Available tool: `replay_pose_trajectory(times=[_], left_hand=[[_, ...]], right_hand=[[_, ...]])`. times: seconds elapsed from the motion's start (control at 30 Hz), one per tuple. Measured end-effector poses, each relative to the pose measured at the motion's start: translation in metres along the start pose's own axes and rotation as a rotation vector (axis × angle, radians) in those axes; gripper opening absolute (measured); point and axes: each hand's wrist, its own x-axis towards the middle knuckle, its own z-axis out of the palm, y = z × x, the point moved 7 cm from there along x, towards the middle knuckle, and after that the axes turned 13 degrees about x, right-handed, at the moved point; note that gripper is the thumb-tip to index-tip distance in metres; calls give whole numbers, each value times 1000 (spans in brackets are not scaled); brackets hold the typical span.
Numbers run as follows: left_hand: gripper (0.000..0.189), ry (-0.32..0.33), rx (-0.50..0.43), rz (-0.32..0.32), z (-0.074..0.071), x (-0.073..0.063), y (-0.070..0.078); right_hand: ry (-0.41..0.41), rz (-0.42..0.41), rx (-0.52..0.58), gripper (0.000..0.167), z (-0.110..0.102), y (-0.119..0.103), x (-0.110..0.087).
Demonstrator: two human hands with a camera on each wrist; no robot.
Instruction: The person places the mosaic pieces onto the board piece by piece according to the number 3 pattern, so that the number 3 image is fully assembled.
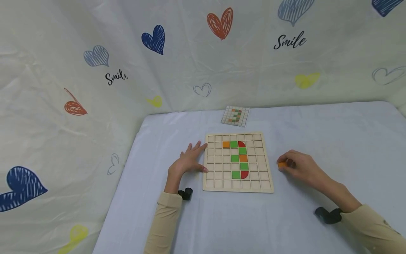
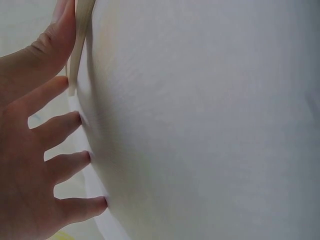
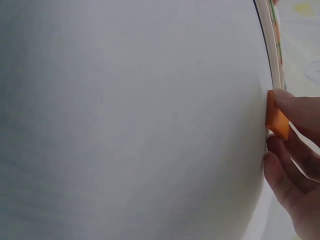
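Note:
A wooden grid board [image 1: 213,186] lies flat on the table. On it, orange, green and red pieces form a shape like a 3; the two red ones have a rounded corner. My left hand [image 1: 187,160] has its fingers spread, with thumb and index finger touching the board's left edge. In the left wrist view the other fingertips [image 2: 82,156] rest on the cloth. To the right of the board, my right hand [image 1: 299,165] pinches an orange block [image 3: 277,117] between thumb and fingers, low at the table surface.
A small pattern card [image 1: 226,120] showing a similar coloured figure lies behind the board. White cloth [image 1: 234,222] covers the table. A hanging sheet [image 1: 177,77] printed with hearts stands behind and at the left. Black wrist devices [image 1: 330,216] sit at both sleeves.

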Motion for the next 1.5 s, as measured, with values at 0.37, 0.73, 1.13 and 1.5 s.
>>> replay_pose_trajectory(times=[0.37,0.73,1.13,1.5], left_hand=[[105,-6,7,1,0,0,1],[105,-8,-2,5,-1,-2,2],[106,-9,4,-4,0,1,1],[105,-18,-3,-6,-1,0,2]], right_hand=[[-15,26,51,26,-3,-1,-2],[-54,58,114,27,-2,-4,-3],[-110,152,204,31,3,-1,1],[-147,184,259,32,17,-6,7]])
